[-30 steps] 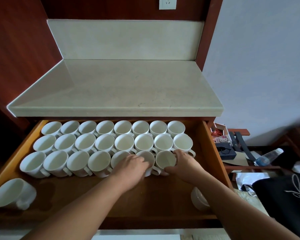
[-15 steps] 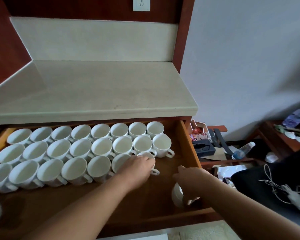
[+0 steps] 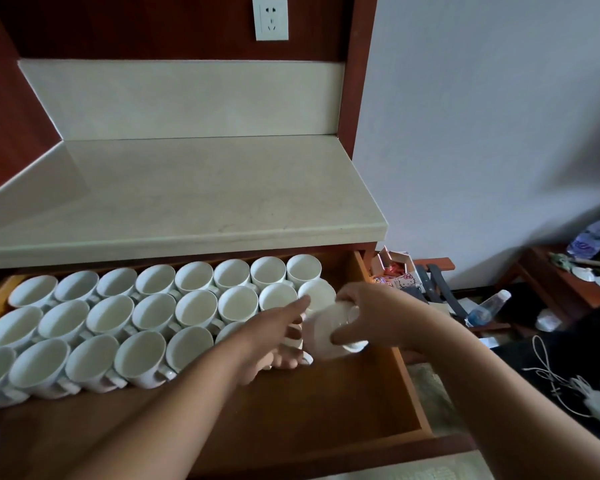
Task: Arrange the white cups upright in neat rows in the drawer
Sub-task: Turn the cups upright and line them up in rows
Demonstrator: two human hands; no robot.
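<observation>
1. The wooden drawer (image 3: pixel 378 393) stood pulled out beneath the pale stone worktop (image 3: pixel 194 188), its bare floor showing along the 6 o'clock side.
2. White cups (image 3: pixel 155 311) sat upright in three rows that filled the drawer from its 9 o'clock wall across toward 3 o'clock, mouths up, each touching or just beside its neighbours, handles mostly toward 4 o'clock.
3. The right hand (image 3: pixel 374 320) held a single cup (image 3: pixel 329 336) above the 3 o'clock end of the front row; its grip was clamped on the cup, thumb on the near side and fingers over the far side.
4. That held cup was tilted, its rounded outer wall facing the camera, and it was blurred, so I could not tell where its handle was.
5. The left hand (image 3: pixel 274 336) reached in just at 9 o'clock of the held cup, index finger stretched toward 1 o'clock and the other fingers loosely spread; its grip was apart, clasping nothing, resting against the end cup of the front row.
6. A wall socket (image 3: pixel 270 19) sat at 12 o'clock above the worktop.
7. Well apart, at 3 o'clock of the drawer, a plastic bottle (image 3: pixel 487 308) lay among clutter on a low shelf.
</observation>
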